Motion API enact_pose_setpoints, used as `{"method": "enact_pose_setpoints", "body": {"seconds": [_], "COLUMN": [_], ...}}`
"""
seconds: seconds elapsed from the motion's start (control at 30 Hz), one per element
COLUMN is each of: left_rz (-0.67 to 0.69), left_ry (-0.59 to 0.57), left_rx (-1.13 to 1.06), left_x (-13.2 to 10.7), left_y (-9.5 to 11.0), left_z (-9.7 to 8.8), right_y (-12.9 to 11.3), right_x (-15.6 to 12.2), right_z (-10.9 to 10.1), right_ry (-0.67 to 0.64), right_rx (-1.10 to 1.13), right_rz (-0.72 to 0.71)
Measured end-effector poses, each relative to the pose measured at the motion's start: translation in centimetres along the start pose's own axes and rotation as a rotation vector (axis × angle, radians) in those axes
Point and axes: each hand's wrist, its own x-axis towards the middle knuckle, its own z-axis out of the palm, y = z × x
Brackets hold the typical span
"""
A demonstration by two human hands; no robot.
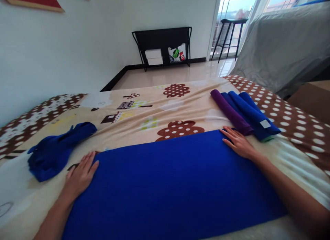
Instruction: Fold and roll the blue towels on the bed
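Observation:
A blue cloth [165, 185] is spread flat across the bed in front of me. My left hand [81, 173] lies flat at its far left corner, fingers stretched out, partly on the cloth and partly on the blanket. At the far right corner my right hand [238, 142] rests with its fingers extended over the cloth's edge. Just beyond that hand lies a rolled purple cloth [230, 111], beside rolled blue cloths [251, 111], one with a white label. A crumpled blue cloth [58, 150] sits to the left of my left hand.
The bed is covered by a patterned beige and brown blanket [123, 126]. Beyond it stand a black rack [162, 37] with a white box [154, 57] and a bag, and a black stool [229, 35] near the window. Plastic-covered furniture [288, 44] and a cardboard box [311, 99] are at right.

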Motion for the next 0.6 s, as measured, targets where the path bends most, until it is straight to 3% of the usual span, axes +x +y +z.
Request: {"method": "enact_pose_setpoints", "body": {"seconds": [0.13, 0.27, 0.37, 0.43, 0.53, 0.6], "left_rz": [0.019, 0.056, 0.169, 0.33, 0.531, 0.583], "left_ry": [0.04, 0.151, 0.175, 0.086, -0.004, -0.046], "left_rx": [0.03, 0.068, 0.055, -0.022, -0.072, -0.086], "left_x": [-0.1, -0.7, -1.4, -2.0, -2.7, -2.7], "left_y": [0.8, 3.9, 10.7, 17.6, 27.5, 30.4], "left_z": [0.1, -2.6, -4.8, -5.4, -4.9, -4.0], "right_y": [-0.3, -1.9, -7.3, -12.8, -20.2, -21.7], "right_x": [0.0, 0.1, 1.5, 3.1, 5.5, 6.2], "right_z": [0.4, -0.7, -0.6, 0.4, 2.4, 3.1], "right_ry": [0.004, 0.062, 0.089, 0.064, 0.023, 0.006], "right_rx": [0.002, 0.002, 0.014, 0.037, 0.07, 0.079], "right_rz": [-0.001, -0.001, -0.062, -0.168, -0.309, -0.346]}}
